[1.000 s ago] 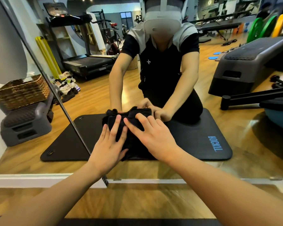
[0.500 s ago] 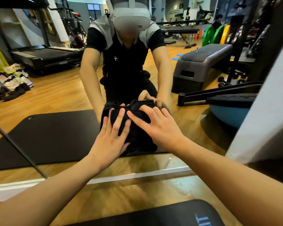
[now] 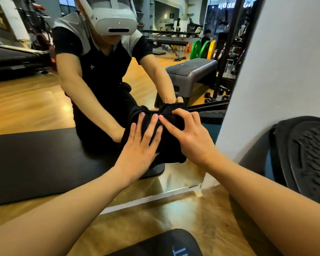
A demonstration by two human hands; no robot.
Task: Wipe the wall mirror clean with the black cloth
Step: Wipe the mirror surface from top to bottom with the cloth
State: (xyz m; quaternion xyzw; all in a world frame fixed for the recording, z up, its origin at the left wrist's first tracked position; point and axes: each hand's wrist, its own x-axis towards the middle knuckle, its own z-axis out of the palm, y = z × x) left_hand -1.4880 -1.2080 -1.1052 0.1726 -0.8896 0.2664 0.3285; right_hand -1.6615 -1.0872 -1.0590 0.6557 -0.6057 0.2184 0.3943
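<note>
Two bare forearms reach forward from the person crouched over a wooden floor [image 3: 155, 224], with the corner of a dark mat [image 3: 166, 244] lying below them. The left hand [image 3: 139, 145] lies flat, fingers straight and slightly spread, pressing the black cloth [image 3: 170, 143] against the wall mirror [image 3: 44, 100]. Just beside it, the right hand [image 3: 190, 137] presses the same cloth with its fingers bent, the tips digging into the bunched top edge; the index fingertip meets the left hand's fingers. The cloth sits low on the glass, near the mirror's right edge, hanging a little below both hands. To the right of the hands stands a white wall [image 3: 284, 71], with a dark ribbed object [image 3: 307, 156] at its foot. Beyond the hands, the glass reflects the kneeling person wearing a white headset [image 3: 115, 21], a grey step platform [image 3: 190, 74] and coloured weight plates [image 3: 203, 49].
</note>
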